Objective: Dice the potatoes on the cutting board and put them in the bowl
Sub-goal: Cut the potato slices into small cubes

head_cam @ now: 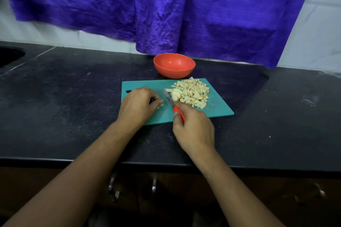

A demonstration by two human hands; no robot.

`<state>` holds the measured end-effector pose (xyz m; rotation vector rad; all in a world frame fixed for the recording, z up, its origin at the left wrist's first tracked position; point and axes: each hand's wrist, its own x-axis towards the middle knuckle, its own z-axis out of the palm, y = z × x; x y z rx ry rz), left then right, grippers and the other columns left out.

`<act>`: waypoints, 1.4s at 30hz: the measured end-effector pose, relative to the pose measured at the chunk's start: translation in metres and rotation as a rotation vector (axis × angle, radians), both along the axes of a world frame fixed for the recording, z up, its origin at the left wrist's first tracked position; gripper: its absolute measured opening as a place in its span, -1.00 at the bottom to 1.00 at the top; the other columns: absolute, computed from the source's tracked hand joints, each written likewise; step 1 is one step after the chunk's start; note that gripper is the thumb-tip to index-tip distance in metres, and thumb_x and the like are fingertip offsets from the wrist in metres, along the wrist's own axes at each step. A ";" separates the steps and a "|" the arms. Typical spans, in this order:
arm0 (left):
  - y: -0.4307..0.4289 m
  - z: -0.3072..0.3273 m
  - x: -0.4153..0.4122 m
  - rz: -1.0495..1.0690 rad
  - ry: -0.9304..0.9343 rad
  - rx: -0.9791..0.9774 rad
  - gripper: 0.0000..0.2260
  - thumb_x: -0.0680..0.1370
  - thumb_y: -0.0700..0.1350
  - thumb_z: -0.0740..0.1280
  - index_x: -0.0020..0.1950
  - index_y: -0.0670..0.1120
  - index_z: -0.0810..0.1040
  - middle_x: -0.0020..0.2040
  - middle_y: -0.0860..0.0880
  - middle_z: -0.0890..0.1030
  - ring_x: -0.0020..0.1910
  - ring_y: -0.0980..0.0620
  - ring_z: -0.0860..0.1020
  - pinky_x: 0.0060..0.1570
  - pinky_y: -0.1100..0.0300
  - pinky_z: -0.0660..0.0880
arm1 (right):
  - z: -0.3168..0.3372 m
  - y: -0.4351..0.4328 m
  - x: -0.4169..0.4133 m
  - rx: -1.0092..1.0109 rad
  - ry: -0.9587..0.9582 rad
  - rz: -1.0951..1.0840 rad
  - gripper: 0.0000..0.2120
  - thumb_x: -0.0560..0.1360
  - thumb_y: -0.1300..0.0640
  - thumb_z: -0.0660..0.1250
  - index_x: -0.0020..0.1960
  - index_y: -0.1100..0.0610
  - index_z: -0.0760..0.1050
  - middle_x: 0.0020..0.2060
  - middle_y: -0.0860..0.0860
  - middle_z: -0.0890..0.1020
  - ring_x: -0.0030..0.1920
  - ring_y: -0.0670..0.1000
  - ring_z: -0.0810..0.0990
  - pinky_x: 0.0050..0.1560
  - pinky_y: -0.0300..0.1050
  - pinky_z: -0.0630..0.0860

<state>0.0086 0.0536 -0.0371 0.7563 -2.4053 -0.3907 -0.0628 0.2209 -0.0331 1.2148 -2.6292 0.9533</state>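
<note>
Dicing is nearing its end on the cutting board point(219, 109); the left hand point(138, 106) is pinching what seems the last potato piece point(160, 105) under curled fingers point(156, 99); the right hand point(193, 131) is gripping the knife point(170, 100) just right of them; diced potatoes point(190, 94) are lying beyond the blade, awaiting transfer to the bowl point(174, 65) past the board's far edge, counter point(73, 97) open around.

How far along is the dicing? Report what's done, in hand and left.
Done: a diced potato pile lies on the cutting board. In hand: the left hand holds a small piece; the right hand grips the knife beside it. Left: the bowl is empty, nothing transferred yet.
</note>
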 end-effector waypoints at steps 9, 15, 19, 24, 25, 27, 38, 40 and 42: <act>0.000 -0.001 0.001 -0.006 0.024 0.050 -0.91 0.55 -0.04 0.48 -0.02 -0.03 0.74 -0.04 0.07 0.69 -0.01 0.05 0.62 0.04 0.03 0.56 | 0.000 -0.005 0.005 0.068 0.090 0.032 -0.59 0.68 -0.05 0.16 0.52 -0.17 0.34 -0.15 -0.11 0.63 -0.21 -0.12 0.55 -0.23 -0.14 0.48; -0.001 0.000 0.001 -0.007 0.020 0.083 -0.91 0.53 -0.02 0.50 -0.09 -0.03 0.73 -0.10 0.08 0.66 -0.08 0.08 0.60 -0.01 0.02 0.56 | -0.001 -0.008 0.007 0.106 0.145 0.057 -0.57 0.68 -0.04 0.14 0.55 -0.19 0.30 -0.27 -0.12 0.54 -0.27 -0.11 0.53 -0.26 -0.08 0.53; 0.000 0.001 0.001 -0.016 0.020 0.089 -0.92 0.54 -0.04 0.49 -0.09 -0.04 0.72 -0.11 0.11 0.63 -0.09 0.11 0.58 -0.05 0.12 0.52 | -0.001 -0.007 0.009 0.078 0.161 0.068 -0.57 0.69 -0.04 0.14 0.55 -0.16 0.30 -0.22 -0.11 0.58 -0.26 -0.10 0.54 -0.25 -0.08 0.53; 0.001 0.001 0.003 -0.027 0.026 0.081 -0.95 0.52 -0.10 0.47 -0.13 -0.01 0.73 -0.10 0.10 0.67 -0.09 0.11 0.59 -0.03 0.09 0.55 | -0.002 -0.009 0.011 0.113 0.210 0.086 -0.57 0.69 -0.03 0.13 0.55 -0.17 0.31 -0.24 -0.10 0.57 -0.27 -0.08 0.54 -0.23 -0.04 0.57; 0.001 0.001 0.003 -0.024 0.023 0.081 -0.95 0.51 -0.10 0.47 -0.13 -0.01 0.73 -0.10 0.10 0.67 -0.09 0.11 0.59 -0.03 0.09 0.54 | -0.002 -0.009 0.011 0.125 0.216 0.087 -0.57 0.69 -0.03 0.12 0.55 -0.17 0.30 -0.25 -0.11 0.56 -0.27 -0.07 0.54 -0.23 -0.03 0.57; 0.001 0.001 0.003 -0.016 0.019 0.081 -0.94 0.51 -0.10 0.47 -0.14 -0.02 0.73 -0.11 0.10 0.66 -0.12 0.13 0.57 -0.08 0.14 0.52 | -0.001 -0.010 0.011 0.144 0.218 0.089 -0.57 0.70 -0.03 0.11 0.56 -0.16 0.29 -0.23 -0.10 0.56 -0.24 -0.06 0.55 -0.22 -0.03 0.56; 0.007 0.003 0.003 0.023 0.039 0.063 -0.91 0.49 -0.14 0.47 -0.21 -0.04 0.71 -0.20 0.15 0.59 -0.19 0.15 0.55 -0.23 0.24 0.42 | 0.002 -0.009 0.015 0.238 0.253 0.083 -0.55 0.68 0.03 0.14 0.57 -0.10 0.28 -0.13 -0.04 0.60 -0.16 0.00 0.59 -0.16 0.00 0.58; 0.007 0.003 0.003 0.041 0.040 0.061 -0.91 0.49 -0.15 0.46 -0.21 -0.04 0.71 -0.21 0.16 0.57 -0.20 0.15 0.54 -0.28 0.29 0.35 | 0.002 -0.010 0.014 0.244 0.251 0.079 -0.56 0.68 0.03 0.14 0.56 -0.11 0.31 -0.10 -0.03 0.62 -0.12 0.01 0.61 -0.12 0.02 0.59; 0.007 0.003 0.003 0.040 0.032 0.062 -0.92 0.50 -0.14 0.45 -0.19 -0.03 0.72 -0.20 0.17 0.58 -0.18 0.15 0.54 -0.26 0.28 0.36 | 0.002 -0.009 0.012 0.244 0.241 0.077 -0.55 0.68 0.03 0.15 0.56 -0.12 0.30 -0.09 -0.04 0.62 -0.12 0.01 0.60 -0.11 0.02 0.59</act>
